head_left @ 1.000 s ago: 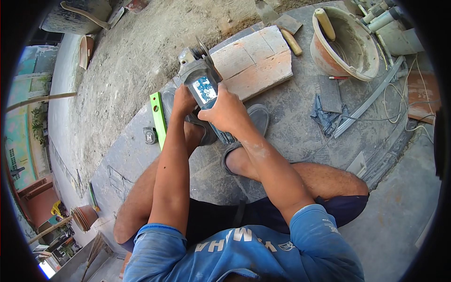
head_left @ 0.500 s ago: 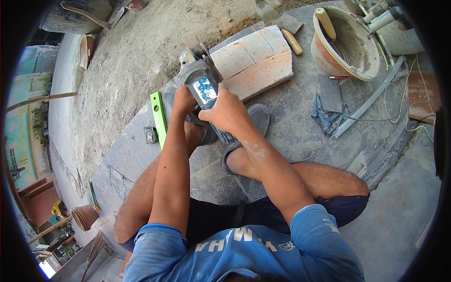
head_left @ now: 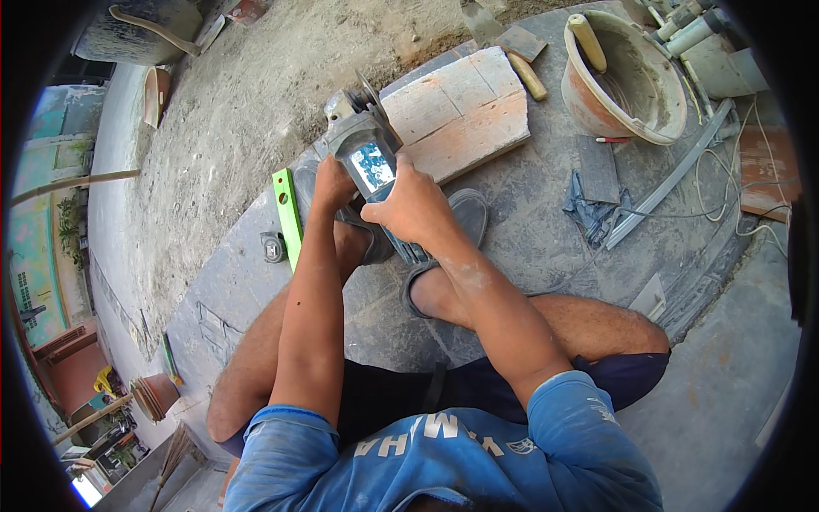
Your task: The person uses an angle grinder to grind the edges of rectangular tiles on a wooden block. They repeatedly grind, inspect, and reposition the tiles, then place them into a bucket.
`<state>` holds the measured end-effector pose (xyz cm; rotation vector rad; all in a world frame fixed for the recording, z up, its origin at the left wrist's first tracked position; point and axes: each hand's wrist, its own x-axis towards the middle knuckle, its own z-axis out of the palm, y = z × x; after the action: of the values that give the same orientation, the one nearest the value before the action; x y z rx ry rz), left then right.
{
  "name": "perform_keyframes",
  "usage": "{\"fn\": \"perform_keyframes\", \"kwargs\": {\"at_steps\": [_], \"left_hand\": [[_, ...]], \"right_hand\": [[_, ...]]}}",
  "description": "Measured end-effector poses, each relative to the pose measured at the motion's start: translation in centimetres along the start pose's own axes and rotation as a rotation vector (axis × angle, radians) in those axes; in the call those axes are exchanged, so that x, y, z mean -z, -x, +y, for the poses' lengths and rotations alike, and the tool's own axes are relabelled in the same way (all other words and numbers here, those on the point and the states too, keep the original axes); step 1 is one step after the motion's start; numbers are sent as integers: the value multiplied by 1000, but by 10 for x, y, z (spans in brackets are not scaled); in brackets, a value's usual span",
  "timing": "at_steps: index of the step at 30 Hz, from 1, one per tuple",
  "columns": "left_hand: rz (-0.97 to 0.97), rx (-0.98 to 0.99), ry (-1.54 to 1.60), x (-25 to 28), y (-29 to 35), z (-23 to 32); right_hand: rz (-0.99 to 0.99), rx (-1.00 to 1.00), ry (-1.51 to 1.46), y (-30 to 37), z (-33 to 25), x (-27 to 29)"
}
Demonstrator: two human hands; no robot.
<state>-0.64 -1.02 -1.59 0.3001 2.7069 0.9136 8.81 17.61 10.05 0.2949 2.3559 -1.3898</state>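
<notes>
Grinder (head_left: 368, 158): sits in both hands, disc end pointing away from the person, its disc at the near-left edge of the tile (head_left: 456, 115).
Left hand (head_left: 333, 181): fingers curled tight around the grinder's left side, just behind the guard.
Right hand (head_left: 412, 207): fingers wrapped and pressed together around the rear body, thumb across the top.
Tile: pale slab lying flat on the grey floor (head_left: 529, 239), just beyond the fingertips, a dark line across it.
Feet: a sandal (head_left: 465, 218) shows under the right wrist, close behind the fingers; the other foot is mostly hidden by the arms.
Beyond the fingers: a trowel (head_left: 519, 55) at the tile's far edge, a bucket (head_left: 623, 81) farther right, well apart.
Left of the fingers: a green level (head_left: 286, 218) lying along the floor, near the left wrist.
Doing it well, I'd judge: keep both grips firm, hold the disc upright on the line, feed slowly, keep the cord and toes behind the disc, and steady the tile so it cannot skid.
</notes>
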Motion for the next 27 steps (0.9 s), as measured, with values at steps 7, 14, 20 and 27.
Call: {"fn": "perform_keyframes", "kwargs": {"at_steps": [7, 14, 20, 27], "left_hand": [[-13, 2, 22, 0, 1, 4], [29, -31, 31, 1, 1, 4], [31, -18, 42, -1, 1, 7], [32, -36, 25, 2, 1, 5]], "right_hand": [[57, 26, -12, -1, 5, -3], [-21, -28, 8, 3, -4, 5], [45, 12, -24, 2, 5, 0], [-9, -14, 2, 5, -1, 3]]}}
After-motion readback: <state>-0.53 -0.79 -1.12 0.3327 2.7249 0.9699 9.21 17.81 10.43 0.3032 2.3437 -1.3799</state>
